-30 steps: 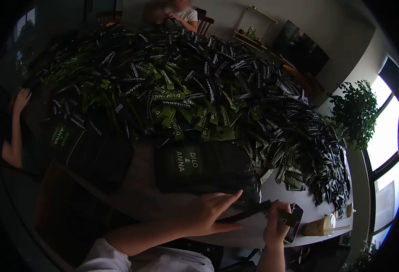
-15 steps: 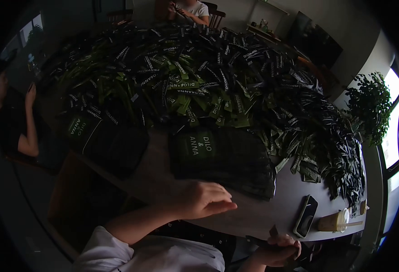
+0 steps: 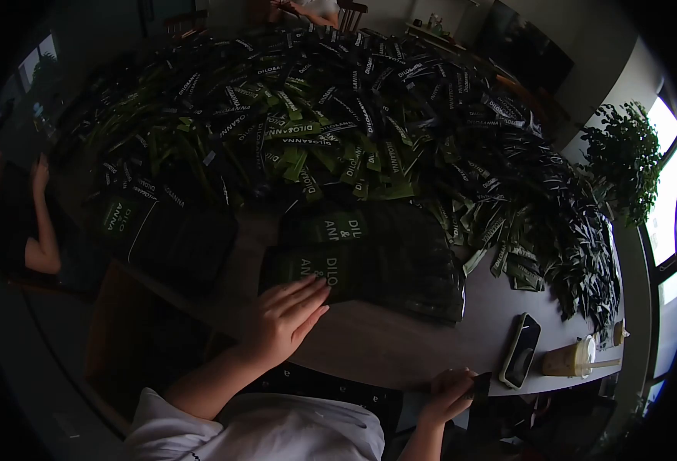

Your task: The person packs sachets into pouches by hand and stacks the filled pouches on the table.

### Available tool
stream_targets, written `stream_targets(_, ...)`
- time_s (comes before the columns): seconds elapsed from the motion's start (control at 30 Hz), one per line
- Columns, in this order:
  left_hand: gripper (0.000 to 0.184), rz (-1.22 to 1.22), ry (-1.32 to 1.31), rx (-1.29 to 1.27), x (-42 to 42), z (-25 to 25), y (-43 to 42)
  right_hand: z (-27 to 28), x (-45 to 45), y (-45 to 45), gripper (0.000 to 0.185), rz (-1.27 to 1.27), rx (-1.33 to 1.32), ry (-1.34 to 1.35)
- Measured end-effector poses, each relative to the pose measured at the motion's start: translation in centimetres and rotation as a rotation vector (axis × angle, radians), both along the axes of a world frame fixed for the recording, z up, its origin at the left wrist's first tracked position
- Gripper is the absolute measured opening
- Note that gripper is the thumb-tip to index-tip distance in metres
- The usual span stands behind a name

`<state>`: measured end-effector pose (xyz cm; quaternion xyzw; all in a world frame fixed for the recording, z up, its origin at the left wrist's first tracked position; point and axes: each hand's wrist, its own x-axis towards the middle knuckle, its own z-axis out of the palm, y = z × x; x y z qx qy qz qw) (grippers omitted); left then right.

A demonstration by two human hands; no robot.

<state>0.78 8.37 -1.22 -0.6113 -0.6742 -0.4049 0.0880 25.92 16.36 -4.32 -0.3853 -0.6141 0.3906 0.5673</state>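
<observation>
My left hand (image 3: 288, 319) lies open with fingers stretched out, its fingertips at the edge of a dark green pouch (image 3: 346, 265) printed DILO & ANNA. That pouch overlaps another printed pouch (image 3: 319, 227) on a fanned stack. By the table's front edge, my right hand (image 3: 450, 394) is closed on a small dark packet (image 3: 477, 384), whose exact kind is too dim to make out.
A large heap of dark green printed sachets (image 3: 315, 138) covers the table (image 3: 369, 346). More pouches (image 3: 181, 238) lie at left. A phone (image 3: 521, 351) and an iced drink cup (image 3: 569, 359) stand at right. Other people sit at the left (image 3: 43, 238) and far side (image 3: 315, 11).
My left hand has moved left and up to the pouches. A top pouch now lies shifted toward me, overlapping the stack. My right hand has risen slightly with the dark packet.
</observation>
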Motion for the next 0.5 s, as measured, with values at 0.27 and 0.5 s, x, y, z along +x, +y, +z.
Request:
stream_targets(0.27,0.026,-0.275,0.024,-0.149,5.7,-2.1,-5.3,3.8,-4.5,-2.5,0.041,0.247,-0.506,-0.039)
stream_targets(0.5,0.020,-0.339,-1.273,-0.468,4.9,-1.4,-7.1,3.0,-5.8,-4.5,0.037,0.497,0.568,-0.585)
